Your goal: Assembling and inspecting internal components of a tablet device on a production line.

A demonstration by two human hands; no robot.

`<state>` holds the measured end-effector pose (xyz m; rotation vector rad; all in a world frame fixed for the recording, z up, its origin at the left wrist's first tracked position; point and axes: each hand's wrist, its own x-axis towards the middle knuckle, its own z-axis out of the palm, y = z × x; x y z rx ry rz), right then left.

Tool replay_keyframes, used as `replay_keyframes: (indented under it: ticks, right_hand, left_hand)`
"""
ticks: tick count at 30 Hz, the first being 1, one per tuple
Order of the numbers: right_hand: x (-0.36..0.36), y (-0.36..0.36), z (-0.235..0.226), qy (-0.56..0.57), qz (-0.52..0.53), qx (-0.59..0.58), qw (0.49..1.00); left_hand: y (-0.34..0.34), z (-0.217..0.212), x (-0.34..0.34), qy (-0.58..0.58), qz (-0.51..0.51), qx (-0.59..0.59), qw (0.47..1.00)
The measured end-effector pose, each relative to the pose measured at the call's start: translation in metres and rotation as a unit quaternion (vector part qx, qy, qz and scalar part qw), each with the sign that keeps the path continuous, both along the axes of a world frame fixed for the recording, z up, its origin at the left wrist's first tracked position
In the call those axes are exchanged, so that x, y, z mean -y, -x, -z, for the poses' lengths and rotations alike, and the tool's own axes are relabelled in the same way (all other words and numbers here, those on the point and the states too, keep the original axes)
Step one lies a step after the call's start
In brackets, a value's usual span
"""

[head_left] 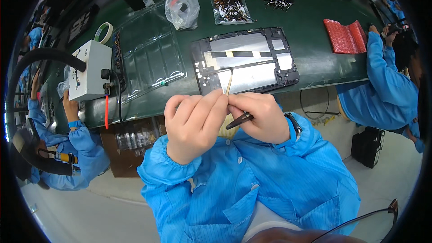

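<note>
My left hand and my right hand meet at the fingertips, just in front of the tablet's near edge. From between the pinched fingers a thin gold-coloured strip with a dark tip points up over the tablet. Tucked in my right hand is a slim black tool that looks like tweezers, its blunt end sticking out below the fingers. The opened tablet housing, black-framed with silver plates inside, lies flat on the green bench. Where the fingertips touch, they hide the strip's lower end.
Behind the tablet lie a bag of small cables, loose cables and a crumpled clear bag. Left are a clear plastic tray, a tape roll and a white box. Red bubble wrap lies right. Co-workers sit both sides.
</note>
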<state>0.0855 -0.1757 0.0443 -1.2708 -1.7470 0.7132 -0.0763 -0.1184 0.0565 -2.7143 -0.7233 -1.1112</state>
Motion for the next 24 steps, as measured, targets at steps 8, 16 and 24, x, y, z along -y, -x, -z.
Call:
replay_keyframes:
  ticks: [8,16,24]
  right_hand:
    - [0.009,-0.010,0.019,0.074,-0.061,-0.076,0.992]
    - [0.007,-0.012,0.028,0.236,0.034,-0.196,0.951]
    - [0.001,-0.010,0.020,0.270,-0.036,-0.310,0.911]
  left_hand:
    - [0.091,0.030,0.033,0.086,-0.443,0.259,0.854]
    - [0.228,0.154,0.059,0.246,-0.656,-0.017,0.713]
    - [0.104,0.037,0.042,0.241,-0.332,0.283,0.867]
